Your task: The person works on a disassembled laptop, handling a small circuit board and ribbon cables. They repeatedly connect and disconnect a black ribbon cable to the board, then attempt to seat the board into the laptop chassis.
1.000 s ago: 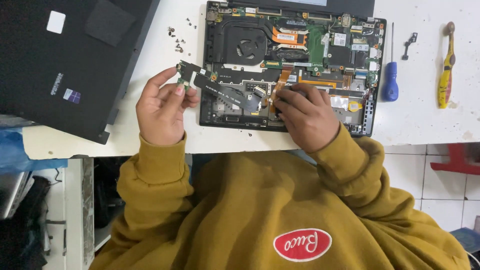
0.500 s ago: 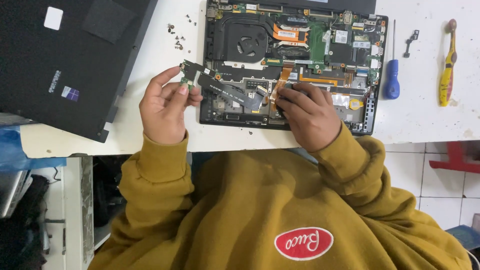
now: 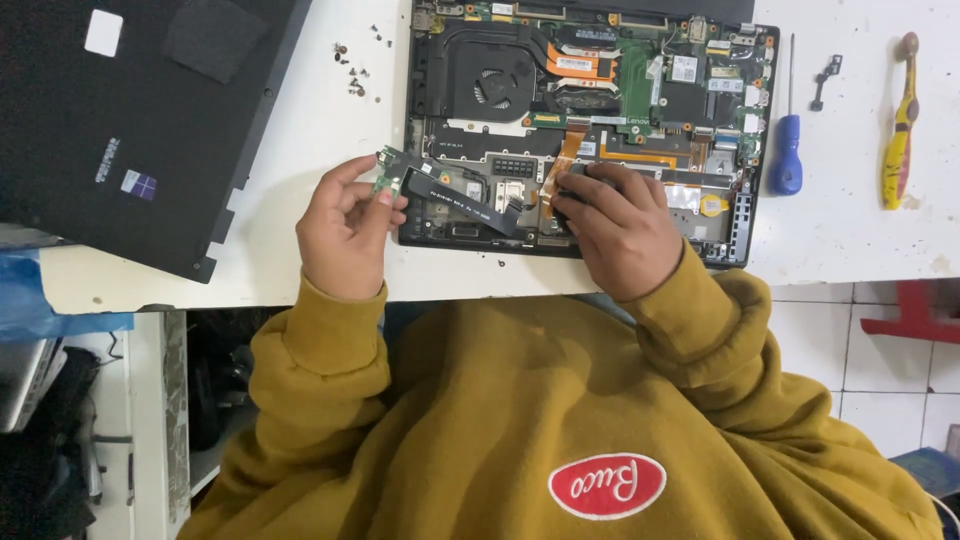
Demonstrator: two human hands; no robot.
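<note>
Pinched between the thumb and fingers of my left hand is a small green board, lifted at the left edge of the open laptop, a bit left of the frame's centre. From the board a black flat cable runs to the right and down across the lower part of the laptop, toward my right hand.

My right hand lies flat on the lower middle of the laptop, fingers bent down and pressing there. The hand covers the end of the cable and what is under the fingertips, so I cannot tell if it grips something or only pushes.

Above my hands, in the upper part of the laptop, I see the round fan, copper pipes and the green main board. A small round coin cell sits just right of my right hand.

On the white table, loose screws are scattered between the laptop and the big black cover, which fills the upper left of the frame. To the right of the laptop lies a blue screwdriver, beside it a small dark metal part, and farther right a yellow tool.

My mustard sleeves fill the bottom of the frame and hide the table edge near me.
</note>
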